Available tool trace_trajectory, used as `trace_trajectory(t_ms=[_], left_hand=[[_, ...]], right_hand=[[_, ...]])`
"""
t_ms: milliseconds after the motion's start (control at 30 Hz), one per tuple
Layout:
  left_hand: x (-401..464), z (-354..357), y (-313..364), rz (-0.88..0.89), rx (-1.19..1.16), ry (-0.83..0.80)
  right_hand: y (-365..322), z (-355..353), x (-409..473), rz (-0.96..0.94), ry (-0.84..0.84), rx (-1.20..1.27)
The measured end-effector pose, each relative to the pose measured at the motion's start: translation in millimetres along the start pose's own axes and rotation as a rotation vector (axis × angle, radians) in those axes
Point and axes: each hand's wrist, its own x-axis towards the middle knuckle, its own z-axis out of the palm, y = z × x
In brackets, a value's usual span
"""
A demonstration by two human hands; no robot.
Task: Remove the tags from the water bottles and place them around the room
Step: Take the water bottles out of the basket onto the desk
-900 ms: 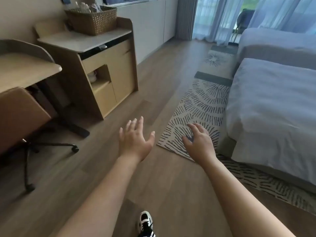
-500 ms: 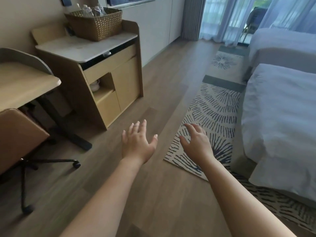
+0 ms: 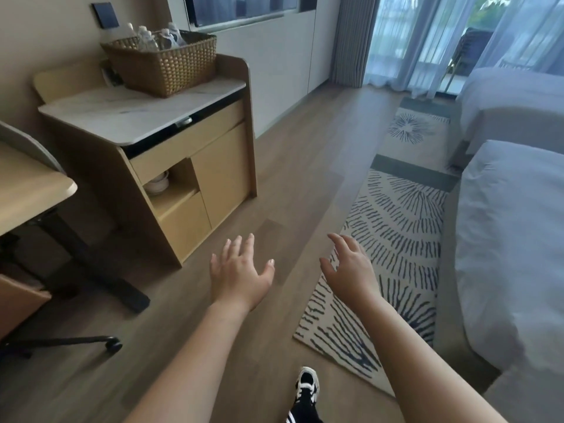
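Observation:
Several clear water bottles (image 3: 155, 38) stand in a woven basket (image 3: 171, 68) at the back of a wooden cabinet's pale top (image 3: 131, 114), up at the far left. Only their caps and shoulders show above the rim; no tags are discernible. My left hand (image 3: 238, 273) is stretched out over the wood floor, palm down, fingers spread, holding nothing. My right hand (image 3: 351, 270) hovers beside it above the rug's edge, fingers loosely apart and empty. Both hands are well short of the basket.
A desk (image 3: 27, 184) and a brown wheeled chair (image 3: 18, 300) stand at the left. A patterned rug (image 3: 393, 233) runs along two white beds (image 3: 512, 239) on the right. Curtained glass doors (image 3: 427, 41) lie far ahead. My shoe (image 3: 306, 389) shows below.
The cabinet and basket have come closer and shifted toward the middle of the view as I walk forward. Both hands stay open and outstretched. My shoe has come back into view.

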Motion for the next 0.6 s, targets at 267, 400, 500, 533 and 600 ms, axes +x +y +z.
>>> trace_trajectory(t_ms=[267, 400, 500, 533, 600], left_hand=[[168, 6, 50, -0.068, -0.008, 0.052], [230, 6, 64, -0.097, -0.009, 0.073], [269, 4, 69, -0.123, -0.007, 0.077], [282, 4, 71, -0.128, -0.006, 0.078], [306, 3, 72, -0.133, -0.007, 0.084]], right_hand=[[20, -24, 192, -0.054, 0.009, -0.011], [21, -24, 264, -0.084, 0.002, -0.019], [16, -17, 308, -0.124, -0.022, -0.009], [13, -14, 323, -0.136, -0.029, -0.005], [8, -9, 349, -0.158, -0.040, 0.002]])
